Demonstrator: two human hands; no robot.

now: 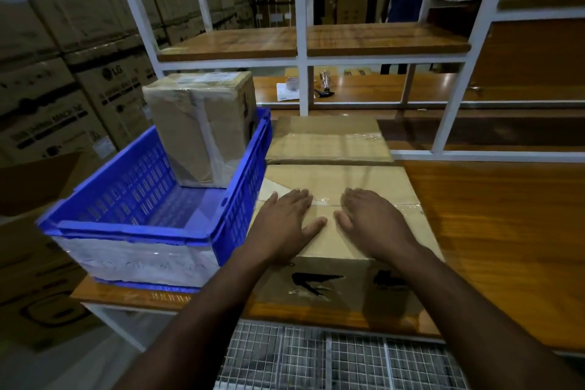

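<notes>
Blue crate (240, 196), tan carton (335, 180) with black mark

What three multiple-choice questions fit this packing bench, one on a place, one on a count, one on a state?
1. Where does the tall taped carton stand? A. in the blue crate B. on the wire mesh C. on the upper shelf
2. How many cartons lie on the bench outside the crate? A. one B. two C. four
3. How do the left hand and right hand lie? A. curled round a tape roll B. flat on the near carton C. lifted clear of it
A, crate walls surround it; B, near carton plus flat carton behind; B, straight fingers rest on it.
</notes>
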